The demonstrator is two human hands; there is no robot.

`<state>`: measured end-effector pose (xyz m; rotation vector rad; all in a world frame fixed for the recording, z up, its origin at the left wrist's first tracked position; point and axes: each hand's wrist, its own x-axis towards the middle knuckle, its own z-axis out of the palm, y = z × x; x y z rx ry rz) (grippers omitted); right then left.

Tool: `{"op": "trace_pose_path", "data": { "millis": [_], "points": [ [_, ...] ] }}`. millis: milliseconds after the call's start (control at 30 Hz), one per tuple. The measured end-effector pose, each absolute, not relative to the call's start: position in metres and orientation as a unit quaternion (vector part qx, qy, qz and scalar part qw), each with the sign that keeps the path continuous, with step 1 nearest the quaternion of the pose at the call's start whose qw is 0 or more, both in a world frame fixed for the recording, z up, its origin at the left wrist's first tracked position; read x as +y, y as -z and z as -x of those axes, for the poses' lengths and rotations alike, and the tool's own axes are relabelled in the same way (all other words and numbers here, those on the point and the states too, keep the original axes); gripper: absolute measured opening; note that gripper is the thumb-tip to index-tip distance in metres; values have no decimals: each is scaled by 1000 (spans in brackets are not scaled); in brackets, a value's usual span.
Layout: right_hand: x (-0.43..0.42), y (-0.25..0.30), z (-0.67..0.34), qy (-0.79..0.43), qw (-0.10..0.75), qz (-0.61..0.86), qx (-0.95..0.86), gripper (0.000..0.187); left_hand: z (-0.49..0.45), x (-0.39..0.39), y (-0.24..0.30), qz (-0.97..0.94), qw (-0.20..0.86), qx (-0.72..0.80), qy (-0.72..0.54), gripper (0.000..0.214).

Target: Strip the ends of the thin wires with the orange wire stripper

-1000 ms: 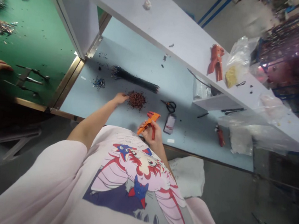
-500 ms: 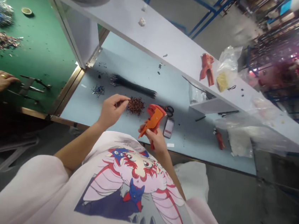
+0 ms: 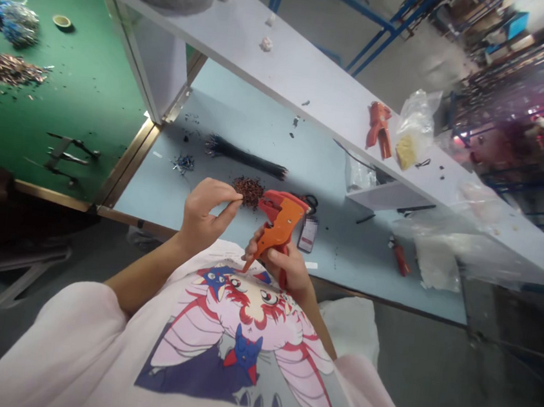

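Note:
My right hand (image 3: 290, 267) is wrapped round the handles of an orange and red wire stripper (image 3: 283, 223), its jaws turned up and left. To the left, my left hand (image 3: 209, 211) is closed, thumb and forefinger pinched together close to the stripper's jaws. Whatever sits in that pinch is too small to make out. Just beyond the fingertips lies a pile of small copper-brown scraps (image 3: 249, 190) on the pale blue table (image 3: 233, 105). Behind the pile stretches a bundle of dark wires (image 3: 248, 157) with stripped-looking ends.
Scissors (image 3: 311, 202) and a phone (image 3: 308, 233) lie right of the stripper. Small blue-silver bits (image 3: 183, 164) are at the left. A raised white shelf (image 3: 314, 81) crosses behind, bearing another red tool (image 3: 379, 129). A green table (image 3: 93, 94) with metal scraps adjoins on the left.
Both hands have come slightly nearer to me, the stripper tilting a little and closer to my left hand. Another person's hand at the far left has gone out of view.

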<state>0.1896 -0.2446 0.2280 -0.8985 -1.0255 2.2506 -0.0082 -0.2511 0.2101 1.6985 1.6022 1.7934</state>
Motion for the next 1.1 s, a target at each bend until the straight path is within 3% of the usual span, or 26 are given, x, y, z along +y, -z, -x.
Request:
{"op": "trace_pose_path", "data": {
  "millis": [767,1100],
  "points": [
    [-250,-223,-191,-830,230,325,-391,35,-3,-253,-212,-588,127,533,-595,3],
    [-252,-218,-191,-826,222,317,-409,25,-3,-250,-210,-609,74,551,-565,5]
  ]
}}
